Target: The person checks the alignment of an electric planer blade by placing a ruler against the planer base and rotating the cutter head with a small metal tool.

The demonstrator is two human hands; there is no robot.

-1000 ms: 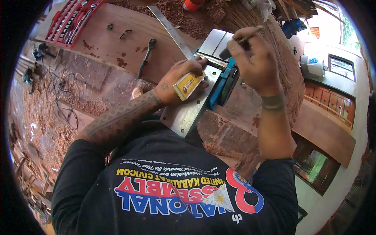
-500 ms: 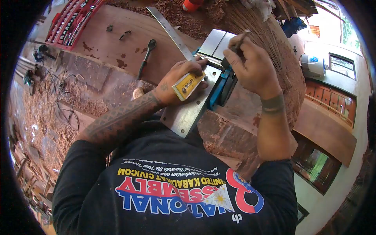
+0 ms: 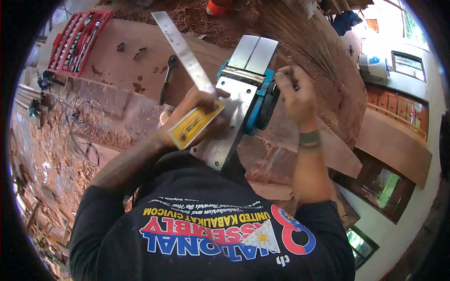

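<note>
A try square with a yellow handle (image 3: 194,125) and a long metal blade is gripped in my left hand (image 3: 187,110), over the near metal plate of an upturned blue planer (image 3: 229,122). The blade points up and left, over the wooden board. My right hand (image 3: 297,91) is curled just right of the planer, its fingers closed round a small dark thing, mostly hidden and blurred. The planer's roller shows between its two metal plates.
On the wooden board (image 3: 126,42) lie a red socket set (image 3: 79,43), a ratchet (image 3: 167,79) and two small dark parts. An orange container (image 3: 218,7) stands beyond. Wood shavings cover the ground, with a cable (image 3: 86,149) at the left.
My left hand has moved left and down with the square, off the planer's middle. My right hand has dropped lower, away from the planer's roller. The view has shifted slightly.
</note>
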